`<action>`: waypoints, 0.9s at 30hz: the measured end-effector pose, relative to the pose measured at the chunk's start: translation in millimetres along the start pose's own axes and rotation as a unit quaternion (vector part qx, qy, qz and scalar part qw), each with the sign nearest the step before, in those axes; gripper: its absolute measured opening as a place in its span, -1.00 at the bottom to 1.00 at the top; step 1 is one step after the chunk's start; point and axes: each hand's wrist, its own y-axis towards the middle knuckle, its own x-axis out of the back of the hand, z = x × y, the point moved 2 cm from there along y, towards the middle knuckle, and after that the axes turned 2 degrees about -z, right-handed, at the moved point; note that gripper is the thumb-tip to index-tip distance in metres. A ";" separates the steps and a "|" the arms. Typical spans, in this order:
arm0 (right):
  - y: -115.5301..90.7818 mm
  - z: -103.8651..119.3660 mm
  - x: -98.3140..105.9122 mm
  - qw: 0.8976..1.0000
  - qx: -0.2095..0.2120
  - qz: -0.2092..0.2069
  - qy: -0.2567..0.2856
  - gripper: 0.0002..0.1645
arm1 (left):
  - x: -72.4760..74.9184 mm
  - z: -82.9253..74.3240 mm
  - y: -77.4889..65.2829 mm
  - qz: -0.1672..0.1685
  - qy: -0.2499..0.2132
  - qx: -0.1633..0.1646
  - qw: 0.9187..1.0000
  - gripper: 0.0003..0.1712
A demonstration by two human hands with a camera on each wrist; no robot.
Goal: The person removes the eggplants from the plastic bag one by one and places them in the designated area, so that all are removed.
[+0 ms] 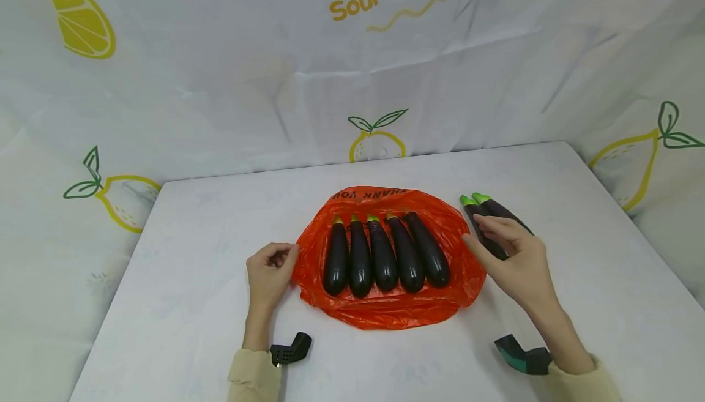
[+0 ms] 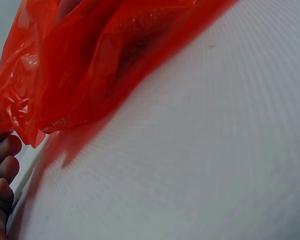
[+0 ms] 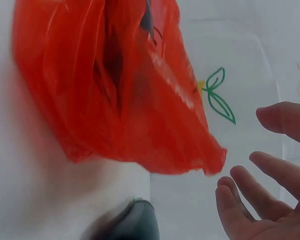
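Note:
Several dark purple eggplants (image 1: 384, 259) lie side by side, green caps away from me, on an opened red plastic bag (image 1: 380, 321). My left hand (image 1: 268, 273) pinches the bag's left edge between thumb and curled fingers; in the left wrist view the red plastic (image 2: 80, 75) hangs from those fingers (image 2: 8, 167). At the bag's right side my right hand (image 1: 522, 264) has its thumb and fingers spread. The right wrist view shows it beside a loose corner of the bag (image 3: 190, 145), with a gap between. Two more eggplants (image 1: 497, 249) lie right of the bag, partly behind that hand.
A white table (image 1: 182, 304) carries everything. Behind and at the sides hangs a white cloth (image 1: 220, 84) printed with lemons. Wrist-worn devices (image 1: 292, 349) sit on both forearms, close above the table.

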 end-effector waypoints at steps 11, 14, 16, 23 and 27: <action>3.1 13.9 -11.4 1.000 0.000 0.022 0.001 -0.49 | 0.5 -0.8 -0.2 -0.006 0.002 -0.006 1.000 -0.96; 3.0 17.4 -14.7 1.000 -0.007 0.029 -0.001 -0.50 | 0.3 -1.7 0.1 -0.006 0.000 -0.006 1.000 -0.96; 2.9 19.1 -17.3 0.999 -0.009 0.033 0.001 -0.50 | 0.2 -2.3 0.2 -0.006 0.001 -0.007 1.000 -0.96; 0.7 20.9 -29.2 0.999 -0.011 0.052 -0.003 -0.51 | -0.2 -1.1 0.3 -0.005 -0.001 -0.010 1.000 -0.96; -1.4 20.4 -37.2 0.998 -0.008 0.065 -0.005 -0.53 | -2.8 18.1 1.5 -0.003 0.003 -0.005 1.000 -0.96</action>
